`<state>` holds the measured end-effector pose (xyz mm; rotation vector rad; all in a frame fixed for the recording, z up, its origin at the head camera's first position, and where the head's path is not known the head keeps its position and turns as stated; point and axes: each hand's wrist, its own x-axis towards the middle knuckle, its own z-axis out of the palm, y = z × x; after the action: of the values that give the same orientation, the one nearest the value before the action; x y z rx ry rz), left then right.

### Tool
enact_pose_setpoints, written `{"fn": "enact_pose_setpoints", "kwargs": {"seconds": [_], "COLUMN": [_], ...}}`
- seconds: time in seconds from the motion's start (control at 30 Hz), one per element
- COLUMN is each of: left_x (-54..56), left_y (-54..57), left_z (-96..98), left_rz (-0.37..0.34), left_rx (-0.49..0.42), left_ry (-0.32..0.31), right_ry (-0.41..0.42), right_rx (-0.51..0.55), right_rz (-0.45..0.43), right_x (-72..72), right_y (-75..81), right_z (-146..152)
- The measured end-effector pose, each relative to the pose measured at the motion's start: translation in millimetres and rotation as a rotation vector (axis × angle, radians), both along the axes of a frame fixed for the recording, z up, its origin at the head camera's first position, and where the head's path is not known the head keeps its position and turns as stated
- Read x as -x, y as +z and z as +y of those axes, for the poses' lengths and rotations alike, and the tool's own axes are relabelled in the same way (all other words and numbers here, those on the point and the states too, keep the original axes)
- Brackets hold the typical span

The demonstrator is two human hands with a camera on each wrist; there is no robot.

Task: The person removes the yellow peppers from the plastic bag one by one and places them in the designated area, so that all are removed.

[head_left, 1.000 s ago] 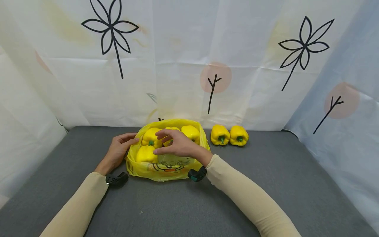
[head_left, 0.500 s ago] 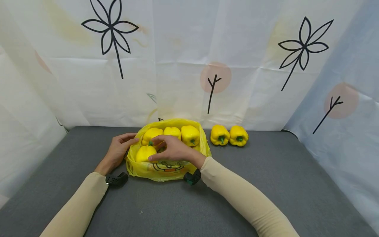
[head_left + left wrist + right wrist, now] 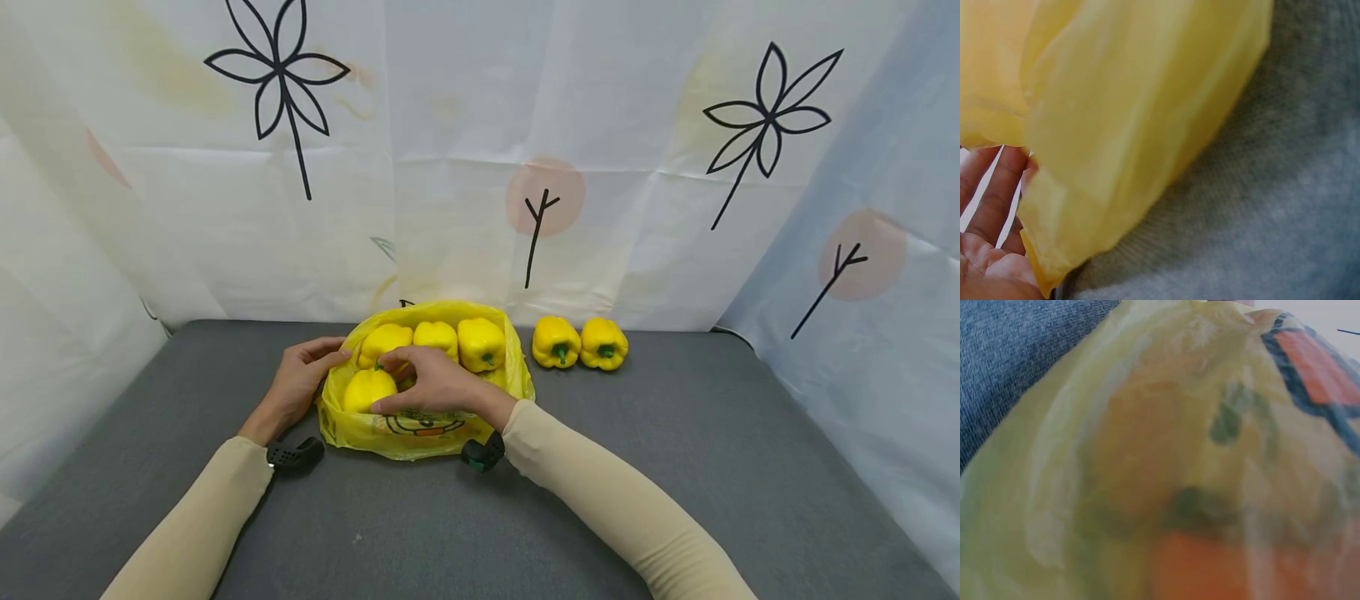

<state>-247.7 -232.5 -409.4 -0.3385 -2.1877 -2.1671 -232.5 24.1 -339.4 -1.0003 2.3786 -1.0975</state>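
Observation:
In the head view a yellow plastic bag (image 3: pixel 427 446) lies wide-mouthed on the table, with several yellow bell peppers inside. My left hand (image 3: pixel 303 375) holds the bag's left rim; the left wrist view shows its fingers (image 3: pixel 1004 194) partly behind the bag's film (image 3: pixel 1129 125). Inside the mouth, my right hand (image 3: pixel 438 383) has its thumb and fingers around the right side of the front-left bell pepper (image 3: pixel 367 390). Behind it sit more peppers (image 3: pixel 435 336), including one at the right (image 3: pixel 481 343). The right wrist view is filled by the blurred printed bag (image 3: pixel 1147 437), hiding the right fingers.
Two yellow bell peppers, one on the left (image 3: pixel 557 342) and one on the right (image 3: pixel 603 344), stand on the grey table (image 3: pixel 420 533) beside the bag's right side. A white patterned cloth (image 3: pixel 465 167) hangs close behind the table's back edge.
My right hand has moved down and a little left into the bag, from above the peppers to the front-left one. My left hand has stayed at the rim.

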Motion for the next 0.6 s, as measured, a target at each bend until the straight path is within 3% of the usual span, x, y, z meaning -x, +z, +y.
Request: {"fn": "enact_pose_setpoints", "kwargs": {"seconds": [0.6], "left_x": [-0.8], "left_y": [0.7], "left_z": [0.4], "left_rz": [0.002], "left_rx": [0.017], "left_ry": [0.006], "right_ry": [0.032], "right_rx": [-0.050], "right_rz": [0.061], "right_x": [-1.9], "right_y": [-3.2], "right_z": [-2.2]}}
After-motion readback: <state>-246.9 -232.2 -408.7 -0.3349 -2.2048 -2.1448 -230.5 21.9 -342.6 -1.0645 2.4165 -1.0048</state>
